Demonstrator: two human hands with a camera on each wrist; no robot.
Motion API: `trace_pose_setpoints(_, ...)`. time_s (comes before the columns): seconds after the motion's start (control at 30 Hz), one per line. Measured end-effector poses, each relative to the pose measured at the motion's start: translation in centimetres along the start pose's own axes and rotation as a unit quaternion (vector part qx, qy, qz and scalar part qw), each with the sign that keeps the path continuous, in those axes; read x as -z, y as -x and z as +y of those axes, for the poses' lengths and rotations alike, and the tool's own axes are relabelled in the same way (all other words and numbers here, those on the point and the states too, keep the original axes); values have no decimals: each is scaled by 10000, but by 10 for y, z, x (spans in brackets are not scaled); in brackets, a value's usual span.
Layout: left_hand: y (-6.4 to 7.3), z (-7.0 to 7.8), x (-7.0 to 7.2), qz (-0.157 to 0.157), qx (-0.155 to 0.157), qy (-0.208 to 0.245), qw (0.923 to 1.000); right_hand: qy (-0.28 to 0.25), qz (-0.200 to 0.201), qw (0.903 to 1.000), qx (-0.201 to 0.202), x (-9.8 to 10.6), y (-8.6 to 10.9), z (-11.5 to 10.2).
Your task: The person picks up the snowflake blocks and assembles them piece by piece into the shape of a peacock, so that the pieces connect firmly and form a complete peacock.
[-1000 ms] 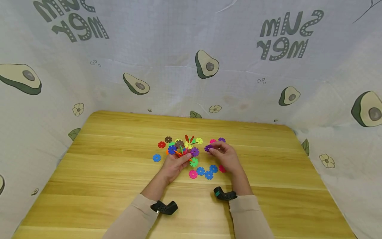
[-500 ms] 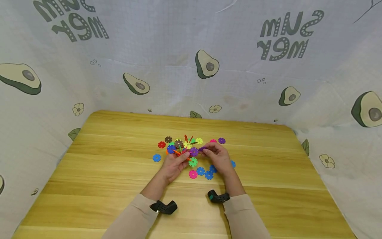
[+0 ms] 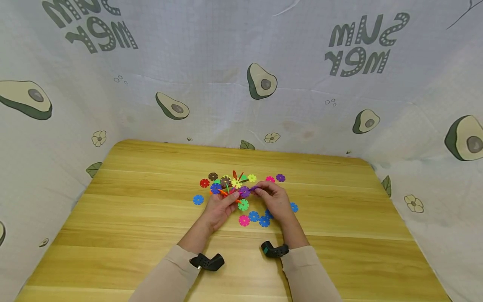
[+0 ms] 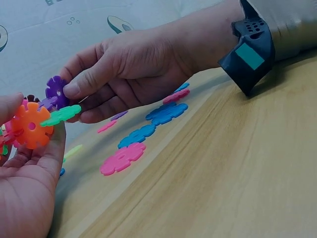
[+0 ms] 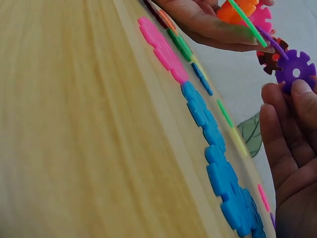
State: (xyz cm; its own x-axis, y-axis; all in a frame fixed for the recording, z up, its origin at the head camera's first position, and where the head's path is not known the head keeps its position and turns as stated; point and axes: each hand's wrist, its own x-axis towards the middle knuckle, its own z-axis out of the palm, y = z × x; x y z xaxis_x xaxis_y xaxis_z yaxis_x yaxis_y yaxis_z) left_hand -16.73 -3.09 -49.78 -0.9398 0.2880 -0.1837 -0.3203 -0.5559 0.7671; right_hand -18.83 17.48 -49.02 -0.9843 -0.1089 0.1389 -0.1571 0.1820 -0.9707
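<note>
My left hand (image 3: pixel 219 209) grips a cluster of interlocked plastic snowflake discs above the table. An orange disc (image 4: pixel 32 125), a green disc (image 3: pixel 243 204), a blue disc (image 3: pixel 216 188) and a purple disc (image 3: pixel 244 192) stick out of that cluster. Between thumb and fingers, my right hand (image 3: pixel 277 202) pinches another purple disc (image 5: pixel 295 72). Its edge meets the cluster's purple disc; how deep the slots engage I cannot tell. In the left wrist view the right hand (image 4: pixel 133 69) comes in from the right side. The palm hides part of the cluster.
Loose discs lie flat on the wooden table (image 3: pixel 132 218). Among them are a pink disc (image 3: pixel 244 220), several blue ones near the right hand, a red disc (image 3: pixel 204 183) and a brown disc (image 3: pixel 213 176) at the left. A patterned curtain (image 3: pixel 219 84) hangs behind the table.
My right hand has moved left, carrying its purple disc against the cluster, and the disc has turned edge-on to the head view. The left hand has barely shifted.
</note>
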Motion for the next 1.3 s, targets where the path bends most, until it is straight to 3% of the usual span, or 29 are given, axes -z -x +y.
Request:
trace_pose_setpoints(0.5,1,2,-1,21,-23,-302,9995,-153,-223,9990,343,-3,2,-4)
trace_pose_setpoints(0.6,1,1,-1,12,-107,-341,9994,68,-143,9996,221,-3,2,-4)
trace_pose_setpoints(0.7,1,1,-1,-33,-136,-358,9993,702,52,9975,7,0,1,-3)
trace_pose_setpoints(0.8,1,0,-1,-70,-149,-321,9993,1858,365,9819,-95,5,-1,-1)
trace_pose_setpoints(0.93,1,0,-1,-147,-156,-247,9995,3302,580,9419,-183,12,-3,3)
trace_pose_setpoints(1.0,1,1,-1,-189,-128,-210,9995,3640,547,9294,-248,14,-4,5)
trace_pose_setpoints(1.07,1,1,-2,-220,-89,-189,9995,3773,528,9241,-284,14,-4,6)
trace_pose_setpoints(1.2,2,2,-2,-283,-45,-206,9994,3741,606,9251,-245,11,-4,6)
trace_pose_setpoints(1.3,2,2,0,-431,-56,-242,9988,3859,770,9188,-325,10,-4,5)
